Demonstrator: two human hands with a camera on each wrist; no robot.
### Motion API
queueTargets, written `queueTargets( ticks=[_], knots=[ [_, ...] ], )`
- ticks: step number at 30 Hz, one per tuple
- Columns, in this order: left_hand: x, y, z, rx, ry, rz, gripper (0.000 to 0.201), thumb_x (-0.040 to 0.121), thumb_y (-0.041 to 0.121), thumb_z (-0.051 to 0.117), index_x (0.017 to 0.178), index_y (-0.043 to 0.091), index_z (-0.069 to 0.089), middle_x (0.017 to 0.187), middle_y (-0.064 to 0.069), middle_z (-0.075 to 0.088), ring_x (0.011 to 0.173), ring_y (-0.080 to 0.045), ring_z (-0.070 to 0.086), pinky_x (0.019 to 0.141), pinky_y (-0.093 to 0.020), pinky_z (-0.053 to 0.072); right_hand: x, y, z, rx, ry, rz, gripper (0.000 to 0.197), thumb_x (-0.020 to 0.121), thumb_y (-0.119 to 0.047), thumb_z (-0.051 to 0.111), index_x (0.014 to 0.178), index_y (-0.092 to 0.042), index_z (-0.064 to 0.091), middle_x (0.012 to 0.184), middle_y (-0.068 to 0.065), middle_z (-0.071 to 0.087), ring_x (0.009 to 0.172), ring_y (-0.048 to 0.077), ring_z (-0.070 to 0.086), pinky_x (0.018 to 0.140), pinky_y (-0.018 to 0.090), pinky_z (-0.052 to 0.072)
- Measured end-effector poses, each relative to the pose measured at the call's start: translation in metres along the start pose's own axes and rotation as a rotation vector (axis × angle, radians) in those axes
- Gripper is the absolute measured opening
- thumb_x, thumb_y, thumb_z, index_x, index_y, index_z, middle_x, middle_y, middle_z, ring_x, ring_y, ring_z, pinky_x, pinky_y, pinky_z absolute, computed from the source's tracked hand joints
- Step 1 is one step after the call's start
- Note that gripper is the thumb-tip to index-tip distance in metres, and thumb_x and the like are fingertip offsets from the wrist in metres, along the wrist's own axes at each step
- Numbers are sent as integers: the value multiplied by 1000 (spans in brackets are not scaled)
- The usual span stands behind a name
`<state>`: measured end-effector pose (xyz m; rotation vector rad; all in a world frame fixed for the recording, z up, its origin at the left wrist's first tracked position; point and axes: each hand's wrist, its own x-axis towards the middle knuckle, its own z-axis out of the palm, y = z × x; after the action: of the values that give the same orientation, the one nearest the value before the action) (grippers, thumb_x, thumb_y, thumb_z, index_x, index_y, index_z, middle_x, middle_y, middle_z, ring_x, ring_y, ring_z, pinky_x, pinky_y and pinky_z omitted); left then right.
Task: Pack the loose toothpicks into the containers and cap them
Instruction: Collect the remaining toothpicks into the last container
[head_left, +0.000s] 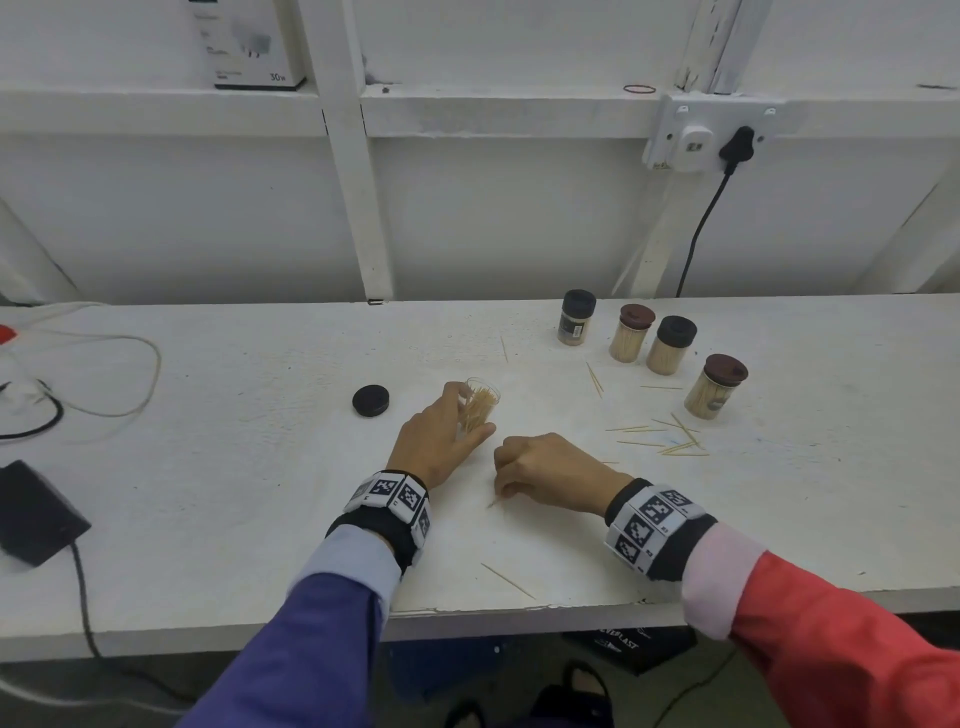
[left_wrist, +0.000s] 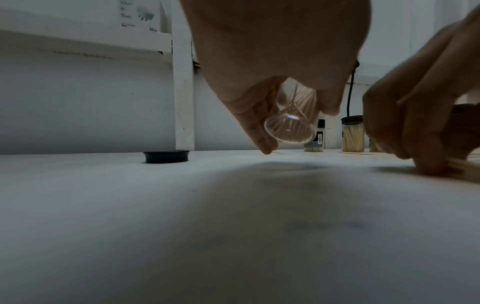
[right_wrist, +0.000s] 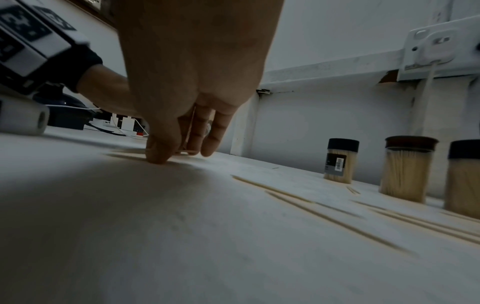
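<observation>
Centre of the head view: the left hand (head_left: 439, 436) grips an uncapped clear container (head_left: 480, 404), fingers (left_wrist: 255, 121) and thumb curled round its wall. The container is tilted and lifted off the tabletop (head_left: 260, 467), its mouth toward the right hand, probably so that picks can be slid in sideways; it is partly filled. Its black cap (head_left: 370, 400) lies flat to the left, apart from the hand, presumably set aside until filling ends.

Just right of centre: the right hand (head_left: 550, 470) is knuckles-up, its fingers (right_wrist: 161, 152) drawn together with tips pressed on the tabletop, pinching at a toothpick (head_left: 493, 503) whose end juts out below them. Whether it is already off the surface cannot be told.

Right of centre: a loose scatter (head_left: 670, 439) lies well apart from both hands, and one stray pick (head_left: 508, 581) lies near the lower edge of the tabletop. Upper right: four capped containers (head_left: 670, 345) stand full, judged finished.
</observation>
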<state>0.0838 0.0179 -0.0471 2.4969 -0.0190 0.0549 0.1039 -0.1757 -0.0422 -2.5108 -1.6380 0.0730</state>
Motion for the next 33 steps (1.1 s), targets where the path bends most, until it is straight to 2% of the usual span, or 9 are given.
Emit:
queueTargets(
  ticks=[4, 8, 11, 15, 19, 21, 26, 31, 33],
  knots=[
    [0, 0, 0, 9, 0, -3, 53, 89, 51, 59, 127, 21, 37, 109, 9, 54, 96, -25, 60, 83, -36, 45, -1, 1, 5, -33, 29, -16, 15, 75, -1, 72, 77, -13, 64, 84, 0, 59, 80, 20, 55, 47, 28, 41],
    [0, -1, 0, 5, 1, -1, 52, 90, 50, 59, 127, 21, 38, 108, 10, 52, 97, -24, 59, 83, -37, 45, -1, -5, 0, 45, -53, 103, 16, 89, 2, 52, 96, -10, 60, 96, 4, 62, 89, 23, 56, 68, 38, 48],
    [1, -2, 1, 4, -8, 2, 51, 90, 51, 58, 127, 22, 37, 111, 8, 55, 97, -24, 60, 83, -37, 45, -2, -7, -7, 215, -49, 153, 15, 90, -4, 59, 99, -12, 70, 95, 1, 68, 87, 17, 61, 78, 35, 49],
    [1, -1, 1, -1, -27, 6, 51, 90, 50, 59, 126, 22, 38, 115, 5, 58, 97, -24, 60, 83, -37, 46, -3, 2, -23, 505, 303, 217, 15, 82, -1, 73, 94, -8, 78, 83, -1, 70, 68, -1, 59, 64, 15, 47],
    [1, -1, 1, -4, -51, 7, 50, 91, 47, 60, 127, 21, 38, 119, 6, 56, 99, -23, 59, 83, -36, 45, 4, 22, -42, 587, 651, 421, 16, 84, 2, 69, 95, -7, 77, 83, 1, 65, 72, 8, 59, 62, 26, 50],
    [0, 0, 2, 0, -85, 29, 51, 90, 45, 61, 129, 22, 38, 119, 7, 54, 100, -20, 58, 78, -31, 39, 10, 29, -49, 451, 633, 450, 14, 85, 1, 68, 93, -6, 77, 86, 4, 65, 78, 15, 60, 70, 26, 45],
    [-1, 1, 3, -31, -125, 74, 51, 88, 46, 64, 127, 25, 38, 116, 11, 55, 97, -18, 59, 75, -27, 37, 28, 26, -57, 252, 275, 374, 17, 87, -3, 68, 101, -6, 75, 97, 10, 68, 87, 24, 64, 73, 23, 41],
    [-1, 4, 0, -29, -22, 41, 50, 88, 49, 62, 124, 22, 37, 120, 7, 58, 95, -21, 60, 77, -32, 41, 26, 19, -55, 270, 543, 385, 15, 88, -14, 68, 102, -17, 73, 102, -5, 67, 85, 6, 55, 70, 21, 41],
    [-1, 5, -2, -30, 58, 9, 50, 90, 48, 61, 124, 20, 37, 121, 3, 60, 99, -25, 62, 77, -32, 42, 20, 11, -51, 223, 544, 396, 10, 87, -20, 70, 97, -21, 72, 96, -10, 62, 78, 3, 51, 65, 20, 40]
  ],
)
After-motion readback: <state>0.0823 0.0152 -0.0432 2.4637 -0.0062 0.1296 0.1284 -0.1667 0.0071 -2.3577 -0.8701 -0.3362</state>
